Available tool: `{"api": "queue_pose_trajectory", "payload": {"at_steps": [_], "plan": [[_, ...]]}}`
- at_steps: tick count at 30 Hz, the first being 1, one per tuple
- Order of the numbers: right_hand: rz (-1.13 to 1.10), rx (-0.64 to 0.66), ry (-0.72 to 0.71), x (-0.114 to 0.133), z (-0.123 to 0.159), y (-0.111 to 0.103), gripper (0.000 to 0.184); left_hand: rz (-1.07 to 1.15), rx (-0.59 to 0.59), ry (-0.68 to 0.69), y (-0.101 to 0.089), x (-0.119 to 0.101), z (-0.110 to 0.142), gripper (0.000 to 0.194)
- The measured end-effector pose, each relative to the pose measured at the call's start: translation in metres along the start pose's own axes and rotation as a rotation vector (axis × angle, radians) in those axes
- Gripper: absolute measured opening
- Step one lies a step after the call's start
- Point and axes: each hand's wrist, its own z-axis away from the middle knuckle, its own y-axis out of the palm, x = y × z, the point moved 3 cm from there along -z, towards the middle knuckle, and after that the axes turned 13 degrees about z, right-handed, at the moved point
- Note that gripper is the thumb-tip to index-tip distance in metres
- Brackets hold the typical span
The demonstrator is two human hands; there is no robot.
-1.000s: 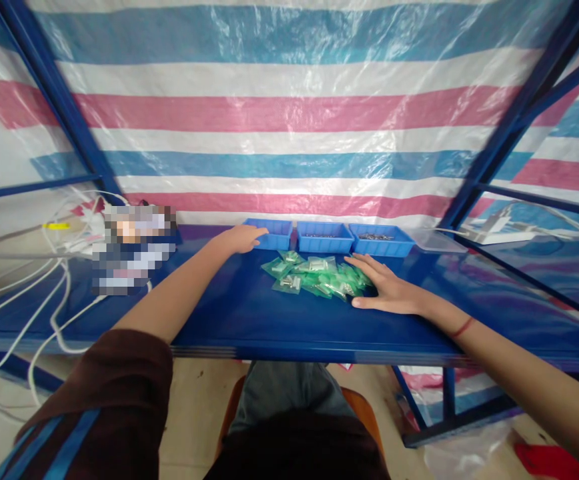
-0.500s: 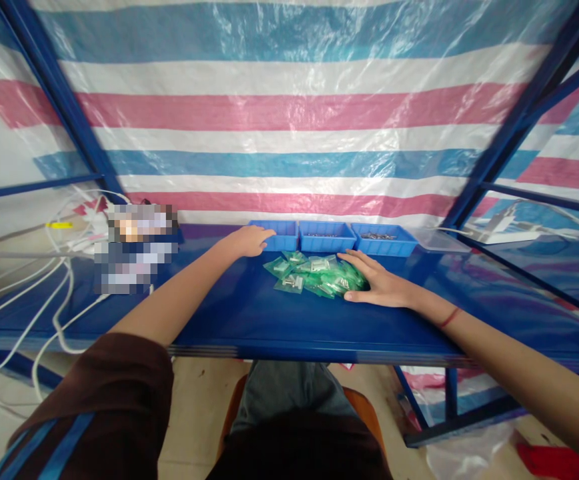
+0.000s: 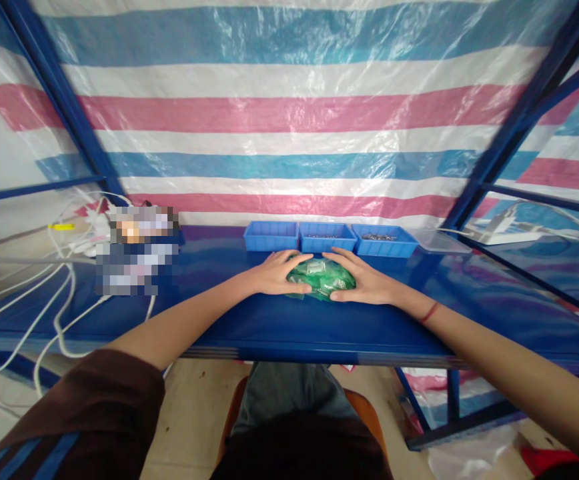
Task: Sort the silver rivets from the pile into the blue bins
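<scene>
A heap of small green-tinted plastic bags, several of them with metal parts inside, lies on the blue table. My left hand cups the heap's left side, with thumb and fingers curved around the bags. From the right, my right hand holds the other side in the same way, so the bags are squeezed together between both palms. The outer bags are partly hidden under my fingers.
Behind the heap stand three blue bins: the left bin, the middle bin and the right bin. Small metal parts show in the middle and right ones. White cables run along the left. A clear lid lies at right.
My left hand has come from the left bin to the heap's left side. My right hand has shifted left, and the bags are bunched closer together.
</scene>
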Motion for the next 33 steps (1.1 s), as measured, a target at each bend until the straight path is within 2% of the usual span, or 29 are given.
{"api": "queue_pose_trajectory", "payload": {"at_steps": [3, 5, 7, 10, 13, 15, 17, 19, 22, 25, 28, 30, 33], "plan": [[0.002, -0.078, -0.085, 0.010, -0.008, 0.003, 0.073, 0.049, 0.030, -0.001, 0.013, -0.006, -0.003, 0.084], [-0.004, -0.151, -0.147, 0.018, -0.011, 0.004, 0.056, 0.080, -0.016, 0.052, 0.015, -0.011, -0.007, 0.074], [-0.019, -0.238, -0.165, 0.023, -0.013, 0.004, 0.040, 0.126, -0.082, 0.098, 0.015, -0.014, -0.009, 0.056], [-0.051, -0.361, -0.061, 0.018, -0.012, -0.001, 0.028, 0.217, -0.207, 0.086, 0.012, -0.012, -0.011, 0.032], [-0.038, -0.470, 0.088, 0.001, -0.007, -0.007, 0.029, 0.281, -0.322, 0.020, 0.009, -0.005, -0.010, 0.028], [0.011, -0.502, 0.105, -0.007, -0.003, -0.011, 0.029, 0.283, -0.339, 0.026, 0.009, -0.005, -0.010, 0.030], [0.064, -0.453, 0.071, -0.009, 0.000, -0.012, 0.028, 0.263, -0.313, 0.070, 0.010, -0.009, -0.010, 0.031], [0.103, -0.337, 0.038, -0.007, 0.002, -0.011, 0.027, 0.236, -0.268, 0.089, 0.013, -0.016, -0.010, 0.033], [0.097, -0.214, 0.018, -0.003, 0.001, -0.014, 0.032, 0.174, -0.186, 0.044, 0.018, -0.026, -0.007, 0.048], [0.069, -0.294, 0.074, -0.012, -0.009, -0.024, 0.037, 0.098, -0.108, 0.013, 0.022, -0.031, -0.005, 0.056], [0.237, -0.390, 0.160, -0.034, -0.027, -0.030, 0.042, 0.054, -0.078, 0.008, 0.024, -0.031, -0.003, 0.056], [0.371, -0.335, 0.188, -0.048, -0.041, -0.025, 0.045, 0.042, -0.088, -0.005, 0.024, -0.030, -0.002, 0.057], [0.373, -0.247, 0.207, -0.063, -0.057, -0.016, 0.027, 0.045, -0.094, -0.033, 0.025, -0.029, -0.001, 0.055]]}}
